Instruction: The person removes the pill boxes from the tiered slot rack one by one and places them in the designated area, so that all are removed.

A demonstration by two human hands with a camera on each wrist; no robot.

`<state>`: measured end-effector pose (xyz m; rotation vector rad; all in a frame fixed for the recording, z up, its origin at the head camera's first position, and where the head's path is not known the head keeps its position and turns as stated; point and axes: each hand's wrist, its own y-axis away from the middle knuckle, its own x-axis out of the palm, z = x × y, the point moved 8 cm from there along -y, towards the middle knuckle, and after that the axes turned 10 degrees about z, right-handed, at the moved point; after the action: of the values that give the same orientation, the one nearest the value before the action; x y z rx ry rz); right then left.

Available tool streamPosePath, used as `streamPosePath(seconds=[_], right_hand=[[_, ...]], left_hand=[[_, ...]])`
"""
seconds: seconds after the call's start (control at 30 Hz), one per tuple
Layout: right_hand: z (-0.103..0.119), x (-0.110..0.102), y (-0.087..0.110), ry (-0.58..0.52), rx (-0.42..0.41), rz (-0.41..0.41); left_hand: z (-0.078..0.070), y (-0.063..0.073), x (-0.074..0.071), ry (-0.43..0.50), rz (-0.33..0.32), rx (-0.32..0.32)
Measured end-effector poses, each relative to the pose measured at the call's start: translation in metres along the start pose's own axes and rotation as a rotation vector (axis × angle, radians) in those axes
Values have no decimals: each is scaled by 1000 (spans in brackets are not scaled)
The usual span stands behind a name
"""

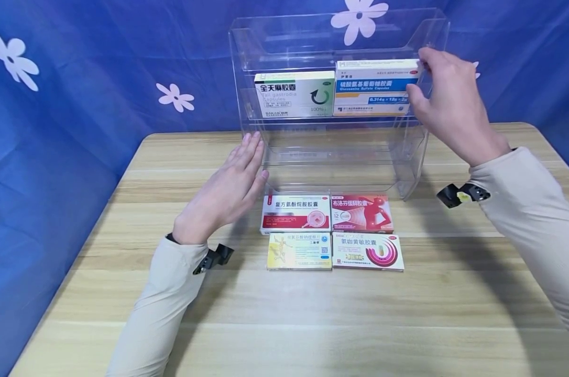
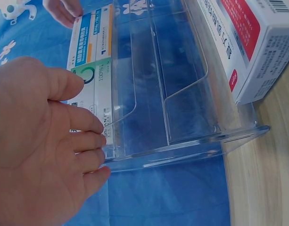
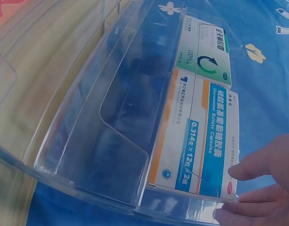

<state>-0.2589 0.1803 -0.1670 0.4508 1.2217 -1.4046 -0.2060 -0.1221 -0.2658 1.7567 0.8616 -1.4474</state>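
A clear acrylic rack (image 1: pixel 331 186) stands on the table. Its upper tier holds a white-and-green medicine box (image 1: pixel 296 97) beside a white, blue and orange medicine box (image 1: pixel 374 89). My right hand (image 1: pixel 454 99) is at the right end of the blue-and-orange box, thumb overlapping its front and fingertips at its end in the right wrist view. My left hand (image 1: pixel 228 186), fingers extended together, is beside the rack's left side. In the left wrist view its palm shows, with nothing held, and its fingertips overlap the rack's edge near the green box.
Before the rack lie a red-and-white medicine box (image 1: pixel 296 213), a red one (image 1: pixel 362 213), a yellow one (image 1: pixel 299 251) and a white-and-magenta one (image 1: pixel 368 251). The wooden table (image 1: pixel 313 324) meets a blue flowered cloth (image 1: pixel 96 89) behind and at the sides.
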Motion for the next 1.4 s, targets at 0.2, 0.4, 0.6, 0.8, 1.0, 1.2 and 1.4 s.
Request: streamPosePath(seconds=[0.2, 0.4, 0.6, 0.8, 1.0, 1.2, 1.4], right_hand=[[1, -2, -7, 9, -33, -55], [-1, -2, -12, 47, -37, -9], [-6, 3, -18, 76, 8, 84], [-13, 4, -26, 19, 49, 106], [-18, 1, -26, -20, 84, 86], [-17, -5, -24, -57, 87, 41], [-19, -7, -24, -81, 98, 32]], left_hand=[[-1, -1, 0, -2, -3, -1], [-3, -1, 1, -5, 1, -5], [-4, -2, 1, -1, -1, -7], [-5, -3, 1, -1, -4, -14], [-6, -4, 1, -11, -6, -15], [-8, -4, 1, -15, -12, -14], [-8, -5, 1, -15, -5, -17]])
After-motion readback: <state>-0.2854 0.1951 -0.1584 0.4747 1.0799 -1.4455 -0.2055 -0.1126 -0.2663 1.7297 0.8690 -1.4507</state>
